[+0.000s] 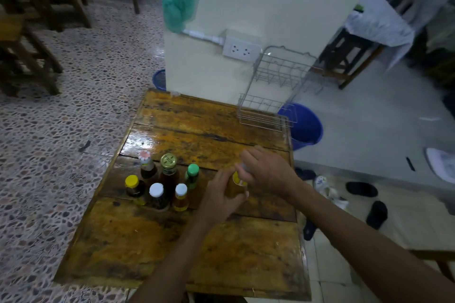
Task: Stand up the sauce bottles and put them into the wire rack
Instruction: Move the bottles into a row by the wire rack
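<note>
Several sauce bottles stand upright in a cluster on the wooden table (172, 241), among them a gold-capped bottle (168, 170), a green-capped bottle (192, 176) and a yellow-capped bottle (133, 187). To their right an orange-yellow bottle (237, 186) stands between both hands. My left hand (221, 198) grips its body from the left. My right hand (267, 172) holds its top, hiding the cap. An empty wire rack (270, 103) stands at the table's far right corner, against the wall.
A blue bucket (306, 125) sits on the floor just past the rack. A wall socket (241, 50) is behind the rack. Sandals and shoes (362, 189) lie on the floor to the right. Wooden chairs (37, 32) stand at far left.
</note>
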